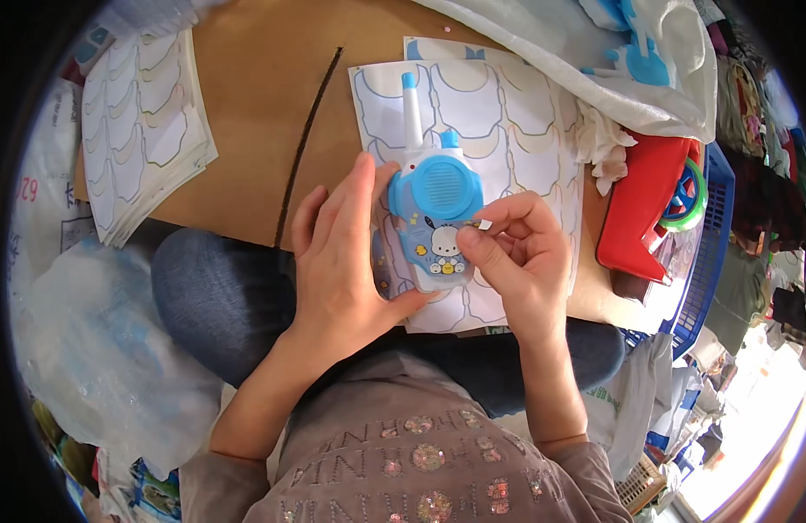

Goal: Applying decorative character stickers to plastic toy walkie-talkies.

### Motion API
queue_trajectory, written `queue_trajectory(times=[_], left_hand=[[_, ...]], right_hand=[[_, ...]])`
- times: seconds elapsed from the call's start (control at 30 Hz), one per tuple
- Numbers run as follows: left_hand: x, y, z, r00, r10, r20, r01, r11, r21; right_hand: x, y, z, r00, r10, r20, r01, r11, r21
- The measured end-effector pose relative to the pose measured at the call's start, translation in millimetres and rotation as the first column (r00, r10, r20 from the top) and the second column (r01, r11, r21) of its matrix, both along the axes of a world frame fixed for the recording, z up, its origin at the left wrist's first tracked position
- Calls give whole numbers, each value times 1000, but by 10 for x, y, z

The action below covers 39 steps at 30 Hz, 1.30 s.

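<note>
A light blue and white toy walkie-talkie (pixel 442 187) lies face up, its antenna pointing away from me, with a cartoon puppy picture on its lower front. My left hand (pixel 338 261) is closed around its left side, the fingers along the edge and the thumb at the bottom end. Between the thumb and forefinger of my right hand (pixel 529 270) is a small white piece like a sticker (pixel 484 225), just at the toy's right edge. Beneath the toy lie printed sticker sheets (pixel 464 91) with rows of curved outlines.
A brown cardboard board (pixel 246 87) with a dark slit bears the work. At left lies a stack of sheets (pixel 142 131); a clear plastic bag (pixel 107 322) is nearer. To the right are a red tape dispenser (pixel 634 209), a blue basket (pixel 717 200) and a white sack (pixel 551 39) with blue parts.
</note>
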State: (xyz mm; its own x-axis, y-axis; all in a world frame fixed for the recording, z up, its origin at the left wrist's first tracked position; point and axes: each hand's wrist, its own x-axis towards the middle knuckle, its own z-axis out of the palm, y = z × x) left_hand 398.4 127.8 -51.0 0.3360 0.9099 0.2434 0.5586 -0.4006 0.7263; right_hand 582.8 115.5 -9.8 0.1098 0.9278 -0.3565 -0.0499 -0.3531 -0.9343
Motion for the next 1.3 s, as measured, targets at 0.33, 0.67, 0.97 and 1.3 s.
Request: queue_trajectory(times=[0.33, 0.67, 0.97, 1.3], left_hand=[[2, -2, -11, 1000, -3, 12, 3, 1000, -6], [-8, -10, -11, 1000, -9, 4, 9, 1000, -2], [-6, -16, -19, 1000, -12, 12, 12, 1000, -2], [-6, -22, -17, 1000, -20, 7, 20, 1000, 5]], right_hand=[[16, 20, 23, 999, -18, -43, 16, 999, -46], [2, 0, 7, 1000, -25, -18, 24, 999, -26], [15, -4, 2, 1000, -23, 1, 23, 999, -24], [17, -11, 1, 1000, -28, -2, 28, 1000, -9]])
